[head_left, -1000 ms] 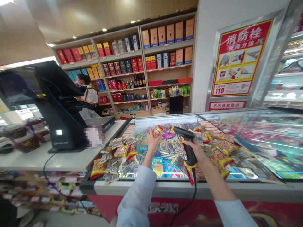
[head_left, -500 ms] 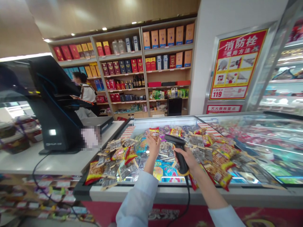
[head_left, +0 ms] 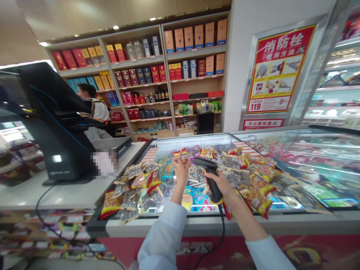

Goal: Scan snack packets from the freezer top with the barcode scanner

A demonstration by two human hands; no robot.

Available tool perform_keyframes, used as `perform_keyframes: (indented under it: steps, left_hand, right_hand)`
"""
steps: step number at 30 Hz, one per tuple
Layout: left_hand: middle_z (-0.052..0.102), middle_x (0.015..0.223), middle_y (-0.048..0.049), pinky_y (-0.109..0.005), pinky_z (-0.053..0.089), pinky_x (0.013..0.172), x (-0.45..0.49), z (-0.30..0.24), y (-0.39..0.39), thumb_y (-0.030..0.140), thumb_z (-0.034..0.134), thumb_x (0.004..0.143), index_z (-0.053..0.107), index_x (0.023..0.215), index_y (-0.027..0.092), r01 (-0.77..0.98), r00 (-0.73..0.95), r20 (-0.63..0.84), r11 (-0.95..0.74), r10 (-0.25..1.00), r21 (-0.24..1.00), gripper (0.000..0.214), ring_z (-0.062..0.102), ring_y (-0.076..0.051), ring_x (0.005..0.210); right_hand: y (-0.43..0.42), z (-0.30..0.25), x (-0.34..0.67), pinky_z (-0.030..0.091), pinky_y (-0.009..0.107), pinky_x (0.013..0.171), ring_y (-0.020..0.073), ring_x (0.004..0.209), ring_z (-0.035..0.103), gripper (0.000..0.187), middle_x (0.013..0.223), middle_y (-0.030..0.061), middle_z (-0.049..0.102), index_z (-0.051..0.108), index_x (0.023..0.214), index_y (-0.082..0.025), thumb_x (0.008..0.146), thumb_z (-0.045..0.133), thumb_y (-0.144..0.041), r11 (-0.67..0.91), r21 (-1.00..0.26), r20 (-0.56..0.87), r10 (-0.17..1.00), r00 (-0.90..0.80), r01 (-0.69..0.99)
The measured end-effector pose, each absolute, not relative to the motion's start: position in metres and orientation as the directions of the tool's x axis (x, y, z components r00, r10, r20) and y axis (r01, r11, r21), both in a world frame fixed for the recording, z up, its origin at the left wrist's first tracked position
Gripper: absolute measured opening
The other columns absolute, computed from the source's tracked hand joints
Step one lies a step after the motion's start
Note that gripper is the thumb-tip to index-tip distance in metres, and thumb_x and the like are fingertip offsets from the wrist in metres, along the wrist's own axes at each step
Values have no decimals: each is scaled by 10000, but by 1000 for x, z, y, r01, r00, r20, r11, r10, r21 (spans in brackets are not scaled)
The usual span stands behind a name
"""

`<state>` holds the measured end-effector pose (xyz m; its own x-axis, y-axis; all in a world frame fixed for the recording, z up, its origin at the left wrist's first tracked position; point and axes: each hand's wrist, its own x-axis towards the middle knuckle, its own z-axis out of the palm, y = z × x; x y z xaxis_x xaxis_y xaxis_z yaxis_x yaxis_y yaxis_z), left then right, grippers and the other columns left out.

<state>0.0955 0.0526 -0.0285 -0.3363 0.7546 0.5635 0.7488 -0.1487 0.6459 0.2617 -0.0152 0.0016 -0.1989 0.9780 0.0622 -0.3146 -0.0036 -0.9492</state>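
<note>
My left hand (head_left: pixel 181 171) is closed on a small red-and-yellow snack bag (head_left: pixel 184 155), held up over the glass top of a chest freezer (head_left: pixel 140 226). Wrapped round the handle of a black barcode scanner (head_left: pixel 214 184) is my right hand (head_left: pixel 222 184). The scanner's head points left, toward the held bag, and its cord hangs down over the freezer's front. To the left on the glass lie snack bags (head_left: pixel 111 203) and clear packets with dark contents (head_left: pixel 149 198). More snack bags (head_left: pixel 260 180) are heaped to the right of my right hand.
A black checkout terminal (head_left: pixel 53 127) stands on the white counter (head_left: pixel 22 197) at left, its cable trailing down. A person (head_left: pixel 97 112) is behind it. Shelves (head_left: pixel 194 52) of boxed goods line the back wall, with a red poster (head_left: pixel 281 71) at right.
The snack bag in my left hand has turned and tilted, with the fingers shifting on it. The scanner stays in my right hand, close by. The whole view has shifted slightly.
</note>
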Motion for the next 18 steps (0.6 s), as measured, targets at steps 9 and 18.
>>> perform_keyframes:
  steps: [9,18]
  left_hand:
    - [416,1228,-141,-389,506,837,96,-25,51,387,525,893,374,1404,290,740,-368,554,-125,746,660,542,616,-266,1035]
    - [404,1231,-138,-374,515,820,95,-26,52,363,533,891,386,1391,289,738,-342,582,-172,738,652,527,596,-263,1064]
  right_hand:
    - [-17,5,262,389,223,323,117,333,484,272,422,-6,553,607,611,-161,645,717,-407,-6,-964,46,981,-186,-266]
    - [-14,3,262,372,233,326,121,313,470,267,395,-5,538,589,562,-174,646,704,-400,11,-976,50,984,-174,-219]
